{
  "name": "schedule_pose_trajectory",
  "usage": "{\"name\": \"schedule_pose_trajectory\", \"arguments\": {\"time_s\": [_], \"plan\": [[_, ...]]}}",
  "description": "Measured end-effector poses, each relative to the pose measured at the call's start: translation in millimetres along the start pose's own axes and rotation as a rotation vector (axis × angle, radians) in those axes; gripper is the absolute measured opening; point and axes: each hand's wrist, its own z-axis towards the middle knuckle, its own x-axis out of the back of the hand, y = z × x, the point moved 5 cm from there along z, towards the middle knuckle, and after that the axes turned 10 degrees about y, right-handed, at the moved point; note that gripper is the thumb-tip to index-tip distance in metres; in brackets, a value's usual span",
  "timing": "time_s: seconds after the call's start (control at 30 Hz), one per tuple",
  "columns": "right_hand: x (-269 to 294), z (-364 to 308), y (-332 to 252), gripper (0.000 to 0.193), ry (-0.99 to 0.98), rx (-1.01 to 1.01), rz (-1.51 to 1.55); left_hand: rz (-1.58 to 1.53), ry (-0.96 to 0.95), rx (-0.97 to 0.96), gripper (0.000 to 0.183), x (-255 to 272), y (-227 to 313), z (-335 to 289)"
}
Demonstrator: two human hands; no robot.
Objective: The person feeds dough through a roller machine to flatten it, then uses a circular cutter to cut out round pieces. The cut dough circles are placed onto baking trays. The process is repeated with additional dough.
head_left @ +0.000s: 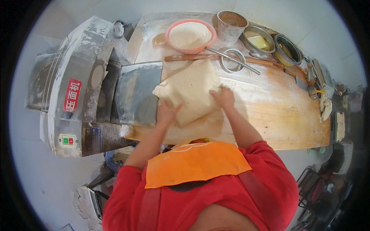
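A pale, folded sheet of dough (194, 90) is in front of me, its far edge reaching up to a long wooden rolling pin (185, 57). My left hand (167, 112) grips the near left edge, thumb lying on top and the other fingers mostly hidden. At the right edge, my right hand (223, 97) pinches the dough in the same way. Part of the sheet seems raised off the wooden board (277, 111), casting a shadow beside it. How far it is lifted I cannot tell.
On my left stands a floury dough-pressing machine (86, 77) with a metal plate (137, 92). Along the back are a pink basin of flour (190, 34), a bucket (231, 27), a metal bowl (257, 39), a dark-rimmed pot (287, 50) and a metal ring (232, 61) under a metal rod (246, 66).
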Motion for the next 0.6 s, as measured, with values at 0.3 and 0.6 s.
{"name": "schedule_pose_trajectory", "arguments": {"time_s": [0.3,0.6], "plan": [[19,-12,-15,0.038,-0.572,0.372,-0.448,-0.096,-0.042,-0.153,0.056,49,5,21],[-92,229,-200,0.027,-0.094,0.483,-0.147,0.628,0.13,-0.351,0.051,63,-36,40]]}}
